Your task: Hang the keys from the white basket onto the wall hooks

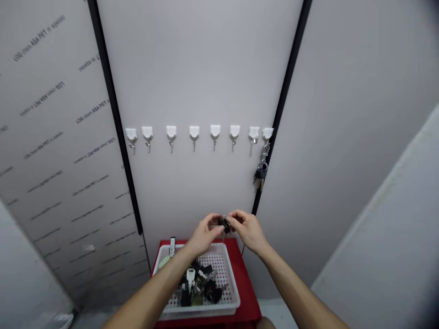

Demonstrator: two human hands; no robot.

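My left hand (206,234) and my right hand (247,228) meet above the far edge of a white basket. Between their fingertips is a small bunch of keys (224,224) with dark heads and a metal ring, partly covered by the fingers. Both hands are closed on it. Below, the white perforated basket (235,292) holds a jumble of keys (190,276), many with black heads and one with a white head. Another key bunch (261,171) hangs by a chain from the rightmost wall hook (268,134).
A row of several white hooks (194,132) runs along the grey wall panel. Black strips (295,50) edge the panel on both sides. The basket stands on a red-covered stand (242,265). A white strip with dark marks (172,246) sticks up at the basket's back left.
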